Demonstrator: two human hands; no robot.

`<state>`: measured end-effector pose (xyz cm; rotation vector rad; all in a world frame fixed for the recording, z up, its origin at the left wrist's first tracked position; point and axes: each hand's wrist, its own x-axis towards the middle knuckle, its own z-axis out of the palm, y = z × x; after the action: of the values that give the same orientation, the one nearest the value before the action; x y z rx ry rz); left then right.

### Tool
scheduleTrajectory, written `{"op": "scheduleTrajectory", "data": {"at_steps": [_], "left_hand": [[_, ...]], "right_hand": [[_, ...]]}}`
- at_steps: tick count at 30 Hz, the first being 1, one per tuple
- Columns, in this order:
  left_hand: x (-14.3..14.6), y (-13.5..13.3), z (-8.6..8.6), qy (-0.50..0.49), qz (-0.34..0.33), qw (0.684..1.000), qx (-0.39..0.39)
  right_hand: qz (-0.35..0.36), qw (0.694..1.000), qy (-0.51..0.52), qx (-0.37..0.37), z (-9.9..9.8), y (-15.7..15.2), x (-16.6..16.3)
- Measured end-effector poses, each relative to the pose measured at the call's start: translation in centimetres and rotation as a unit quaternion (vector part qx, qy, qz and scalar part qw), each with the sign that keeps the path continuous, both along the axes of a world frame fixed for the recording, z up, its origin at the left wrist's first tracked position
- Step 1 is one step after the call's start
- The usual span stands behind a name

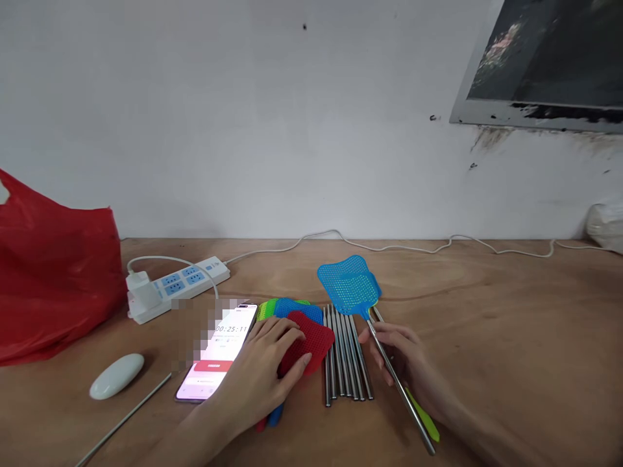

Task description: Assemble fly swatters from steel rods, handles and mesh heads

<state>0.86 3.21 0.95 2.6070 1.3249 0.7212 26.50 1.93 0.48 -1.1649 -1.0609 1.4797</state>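
Observation:
My left hand [265, 360] lies over a red fly swatter head [316, 340], fingers curled on its mesh and thumb near the lower edge. Beneath it, blue [302, 308] and green [265, 310] heads peek out of a stack. My right hand [396, 350] has its fingers around the metal rod of a blue fly swatter [343, 285], whose head points away from me. Other heads show behind and through its mesh. Below that wrist rests a yellow-green strip [424, 418], partly hidden. Several metal rods [345, 357] lie side by side between my hands.
A lit phone [221, 353] showing a timer lies left of my left hand. Beyond are a white power strip [178, 285] with a plugged-in charger, a white mouse-shaped object [117, 376] and a red plastic bag [58, 279]. A white cable [389, 249] runs along the wall.

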Motion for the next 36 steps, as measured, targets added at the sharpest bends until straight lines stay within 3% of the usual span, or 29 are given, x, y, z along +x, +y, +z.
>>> {"op": "scheduleTrajectory", "data": {"at_steps": [10,15,21,27,33,36], "left_hand": [[-0.4,0.2,-0.7,0.029,-0.007,1.0,0.008],[-0.5,0.3,-0.9,0.048,-0.006,0.999,0.0],[-0.6,0.2,-1.1,0.044,-0.006,0.999,0.001],[-0.4,-0.1,0.0,0.029,-0.011,1.0,0.002],[-0.7,0.1,0.9,0.057,0.072,0.995,0.039],[-0.8,-0.1,1.1,0.095,0.053,0.994,0.01]], "right_hand": [[-0.013,1.0,-0.022,0.0,0.3,-0.2,-0.3],[-0.074,0.994,-0.058,0.05,0.3,0.5,0.4],[-0.047,0.989,-0.099,0.099,0.0,1.3,1.0],[-0.077,0.985,-0.12,0.098,-0.1,1.2,0.8],[-0.072,0.99,-0.098,0.07,0.1,1.0,0.6],[-0.059,0.993,-0.086,0.054,0.4,0.8,0.4]]}}
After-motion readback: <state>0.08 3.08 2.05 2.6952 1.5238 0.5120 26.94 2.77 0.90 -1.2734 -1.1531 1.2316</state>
